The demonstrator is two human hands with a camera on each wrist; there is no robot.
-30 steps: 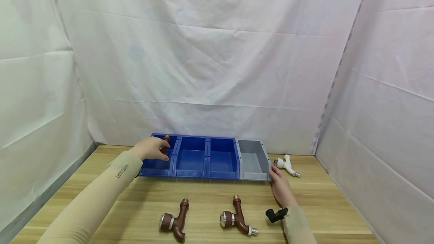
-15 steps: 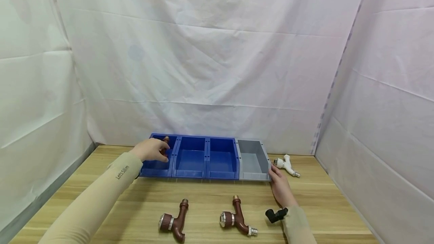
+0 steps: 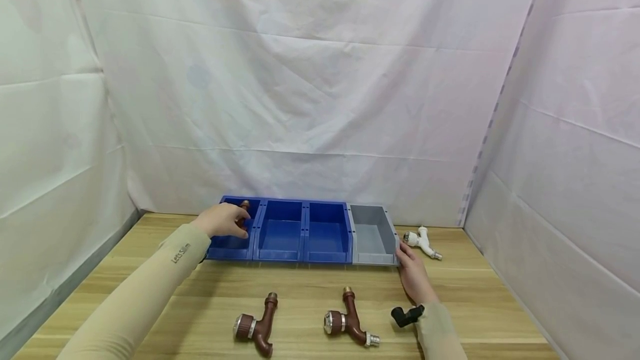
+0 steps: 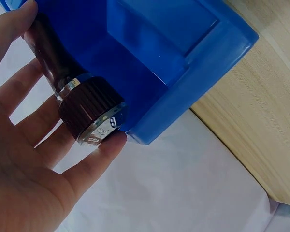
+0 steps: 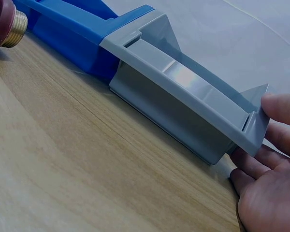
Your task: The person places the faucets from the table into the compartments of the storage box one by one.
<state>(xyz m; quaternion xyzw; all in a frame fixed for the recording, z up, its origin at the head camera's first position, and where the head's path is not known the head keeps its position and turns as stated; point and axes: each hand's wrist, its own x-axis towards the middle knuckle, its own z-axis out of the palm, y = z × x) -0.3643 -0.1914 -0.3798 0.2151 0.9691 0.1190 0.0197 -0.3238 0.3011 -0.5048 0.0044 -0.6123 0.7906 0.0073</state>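
Observation:
My left hand (image 3: 221,220) reaches into the leftmost blue bin (image 3: 231,254) and holds a brown tap (image 4: 89,104). In the left wrist view the thumb is at the tap's narrow body, and the fingers lie behind it and at its silver-capped ribbed knob. Most of this tap is hidden by the hand in the head view. On the right, my right hand (image 3: 416,275) grips the outer side of the grey bin (image 3: 375,259). Its thumb presses the bin's rim while the fingers lie under that edge, as the right wrist view shows.
Two more blue bins (image 3: 281,254) join the row between the outer ones. Two brown taps (image 3: 265,326) (image 3: 352,321) lie on the wooden table (image 3: 300,282) in front. A white tap (image 3: 424,242) lies right of the grey bin. White cloth (image 3: 310,99) hangs behind and at both sides.

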